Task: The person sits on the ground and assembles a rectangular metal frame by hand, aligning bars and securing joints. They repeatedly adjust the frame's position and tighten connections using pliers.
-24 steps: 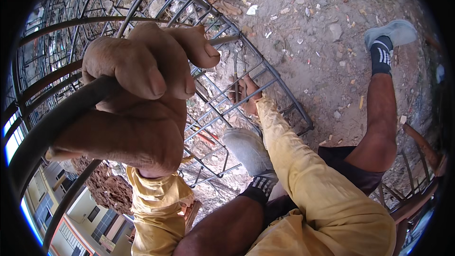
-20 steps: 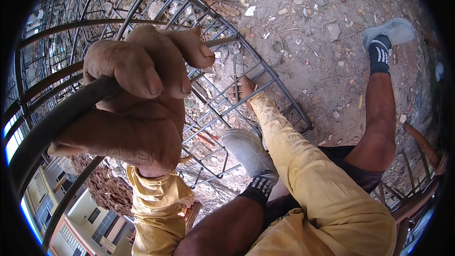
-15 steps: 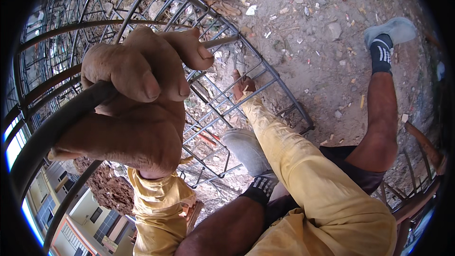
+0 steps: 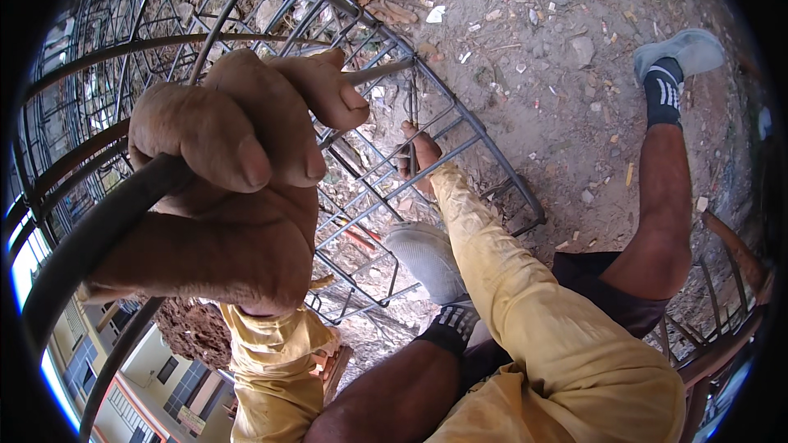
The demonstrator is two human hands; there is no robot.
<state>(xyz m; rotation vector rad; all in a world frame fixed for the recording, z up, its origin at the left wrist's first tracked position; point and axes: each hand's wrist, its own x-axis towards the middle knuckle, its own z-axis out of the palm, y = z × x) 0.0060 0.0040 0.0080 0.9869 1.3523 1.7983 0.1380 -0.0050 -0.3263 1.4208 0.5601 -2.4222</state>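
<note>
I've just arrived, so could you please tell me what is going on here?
A person in a yellow long-sleeved garment has the left hand curled around a thick, dark metal bar. The right hand, farther from the camera, is at a dark grey lattice cage of metal rods; what it holds, if anything, is unclear. Littered brown ground lies beyond.

Single head view: left fisheye of a side-by-side pair worn on the person's head, facing down. Bare left hand (image 4: pixel 238 172) very near the lens, looming large; bare right hand (image 4: pixel 423 154) much farther down, small. Long yellow fabric sleeves (image 4: pixel 558 312) enter from below. Dusty grey-brown ground (image 4: pixel 533 123) sits farther off; cream multi-storey building (image 4: pixel 152 377) tilts in lower left (rim bends straight edges).
</note>
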